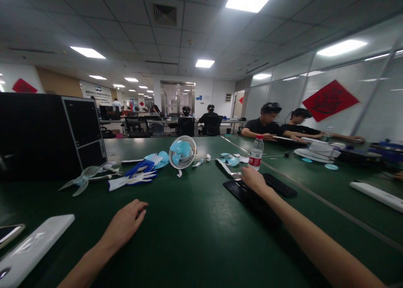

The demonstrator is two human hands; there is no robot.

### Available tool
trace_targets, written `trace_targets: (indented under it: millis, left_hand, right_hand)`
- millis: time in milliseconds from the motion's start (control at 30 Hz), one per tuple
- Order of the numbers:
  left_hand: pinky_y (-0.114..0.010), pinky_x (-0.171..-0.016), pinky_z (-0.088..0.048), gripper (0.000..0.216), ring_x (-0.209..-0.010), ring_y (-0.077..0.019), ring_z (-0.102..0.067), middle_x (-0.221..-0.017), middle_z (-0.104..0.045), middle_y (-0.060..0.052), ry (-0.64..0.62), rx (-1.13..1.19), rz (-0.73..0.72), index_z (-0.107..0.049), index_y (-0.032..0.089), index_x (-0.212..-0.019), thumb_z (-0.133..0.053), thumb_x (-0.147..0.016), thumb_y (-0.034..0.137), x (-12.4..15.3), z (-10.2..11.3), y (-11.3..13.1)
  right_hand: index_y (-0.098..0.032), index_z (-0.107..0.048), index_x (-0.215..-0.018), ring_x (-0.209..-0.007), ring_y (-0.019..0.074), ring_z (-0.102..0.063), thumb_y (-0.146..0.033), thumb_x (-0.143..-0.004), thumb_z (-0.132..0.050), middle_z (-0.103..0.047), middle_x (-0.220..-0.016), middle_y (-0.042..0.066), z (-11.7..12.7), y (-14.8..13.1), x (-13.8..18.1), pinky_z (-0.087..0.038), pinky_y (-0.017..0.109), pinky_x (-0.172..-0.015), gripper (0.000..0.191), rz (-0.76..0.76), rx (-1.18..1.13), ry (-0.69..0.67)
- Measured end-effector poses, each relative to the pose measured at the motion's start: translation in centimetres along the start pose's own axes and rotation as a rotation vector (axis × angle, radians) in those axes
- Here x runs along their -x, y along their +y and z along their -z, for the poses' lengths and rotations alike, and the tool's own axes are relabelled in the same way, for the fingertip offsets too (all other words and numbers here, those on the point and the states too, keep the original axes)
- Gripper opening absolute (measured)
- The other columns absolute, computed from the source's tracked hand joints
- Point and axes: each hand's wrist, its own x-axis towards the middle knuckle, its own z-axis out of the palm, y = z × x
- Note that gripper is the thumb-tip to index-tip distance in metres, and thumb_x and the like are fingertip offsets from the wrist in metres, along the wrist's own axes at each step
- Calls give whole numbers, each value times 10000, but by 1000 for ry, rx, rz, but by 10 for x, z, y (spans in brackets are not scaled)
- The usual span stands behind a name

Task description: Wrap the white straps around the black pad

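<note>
Right hand [253,179] stretched forward, palm down, fingers slightly bent, wrist over a black slab [242,192] lying flat on the table [195,229]; fingertips at a small pale piece [236,175] by the slab's far edge, can't tell if they grip it. Bottle [256,153] upright just behind the hand, phone [280,185] flat just right of it. Left hand [126,225] rests on bare table, fingers loosely curled, holds nothing, well apart from the right hand. Beyond it: gloves [135,176] in blue and white, clear blade [80,179] left of them, small fan [182,152] upright behind. Monitor [47,132] at back left, white slab [34,246] near the left corner. Two people [267,120] seated far right
</note>
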Motion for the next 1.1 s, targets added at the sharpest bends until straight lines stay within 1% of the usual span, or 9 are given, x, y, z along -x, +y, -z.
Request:
trace_targets:
  millis: [133, 267, 433, 533, 633, 733, 833, 1000, 1100]
  left_hand:
    - [-351, -880, -473, 455, -1021, -219, -586, -1129, -605, -63, -5, -6, -9, -588, 212, -1188, -384, -853, 442, -2, -5, -3]
    - [-352, -883, -476, 437, -1017, -216, -588, -1126, -607, -64, -18, 1, -9, -598, 216, -1166, -396, -846, 433, -3, -9, -6]
    - [-370, -895, -473, 447, -1032, -228, -582, -1138, -607, -71, -38, 13, 7, -592, 211, -1172, -394, -840, 434, -2, -6, -4]
    - [-372, -884, -476, 455, -1026, -232, -586, -1141, -609, -71, -29, 21, 9, -592, 207, -1171, -384, -843, 443, -1, -5, -3]
    - [-366, -877, -478, 457, -1032, -236, -587, -1148, -608, -71, -22, 30, -5, -592, 207, -1176, -393, -842, 446, -1, -6, -4]
    - [-361, -868, -482, 451, -1033, -237, -587, -1147, -607, -70, -30, 30, -6, -592, 214, -1183, -402, -843, 441, -1, -7, -2]
    - [-359, -871, -481, 438, -1031, -233, -586, -1141, -607, -64, -31, 29, -23, -597, 219, -1176, -408, -846, 437, 0, -7, 3]
    - [-367, -905, -468, 428, -1049, -226, -577, -1150, -608, -61, -42, 51, -46, -605, 215, -1159, -405, -857, 443, 3, -9, 11]
    - [-392, -964, -434, 470, -1117, -243, -546, -1201, -595, -68, -17, 49, -74, -601, 213, -1172, -391, -864, 498, 3, -9, 13]
  right_hand:
    - [-133, -621, -1008, -958, 251, -607, -343, -852, -512, -625, -1045, 152, 5, 34, 24, -442, 308, -749, 284, -112, -4, -49]
    - [-167, -636, -936, -929, 244, -618, -345, -837, -524, -651, -1029, 117, -2, 51, 37, -439, 293, -689, 233, -185, -57, -160]
    - [-165, -642, -936, -935, 241, -629, -240, -793, -582, -665, -997, 116, -4, 52, 37, -427, 273, -686, 171, -186, -80, -171]
    - [-147, -657, -900, -912, 245, -640, -154, -723, -625, -670, -975, 132, 8, 49, 42, -423, 262, -662, 180, -186, -89, -216]
    - [-137, -670, -846, -857, 239, -650, -119, -673, -644, -679, -941, 133, 27, 40, 55, -418, 251, -615, 176, -184, -106, -324]
    - [-146, -670, -824, -811, 209, -646, -104, -652, -648, -683, -923, 108, 43, 18, 71, -403, 231, -579, 179, -116, -144, -401]
    - [-166, -669, -839, -799, 184, -631, -107, -673, -632, -685, -910, 76, 50, -18, 82, -398, 220, -592, 180, 58, -197, -389]
    - [-164, -649, -979, -818, 168, -620, -125, -718, -626, -682, -932, 58, 44, -97, 84, -431, 221, -672, 265, 411, -381, -333]
    - [-167, -642, -986, -864, 181, -618, -131, -740, -618, -676, -969, 61, 39, -140, 83, -446, 244, -726, 249, 575, -444, -297]
